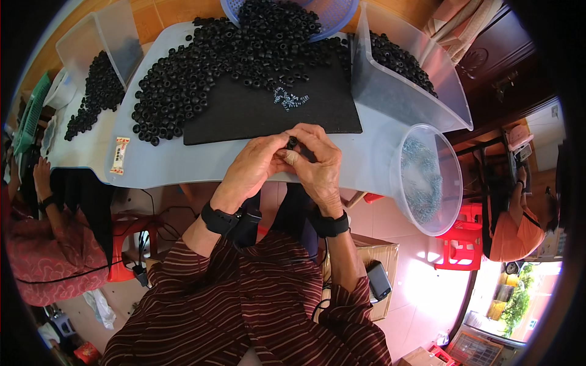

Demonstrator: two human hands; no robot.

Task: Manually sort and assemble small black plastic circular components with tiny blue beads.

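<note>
Just in front of the dark mat's near edge, my two hands meet with fingertips closed around one small round black part (pixel 292 143). My left hand (pixel 253 166) pinches it from the left. My right hand (pixel 318 161) closes on it from the right, thumb bent inward. Whether a spring sits inside the part is too small to tell. Beyond my hands, a little cluster of silvery coil springs (pixel 288 99) lies on the black mat (pixel 256 116). A large heap of similar black parts (pixel 244 55) spreads over the mat's far side and the table to its left.
A clear round tub (pixel 453 183) of small springs stands at the table's right edge. Behind it is a translucent bin (pixel 390 94) with black parts. A purple basket (pixel 336 18) sits at the back. A wrapped snack (pixel 119 155) lies left. Other people sit at both sides.
</note>
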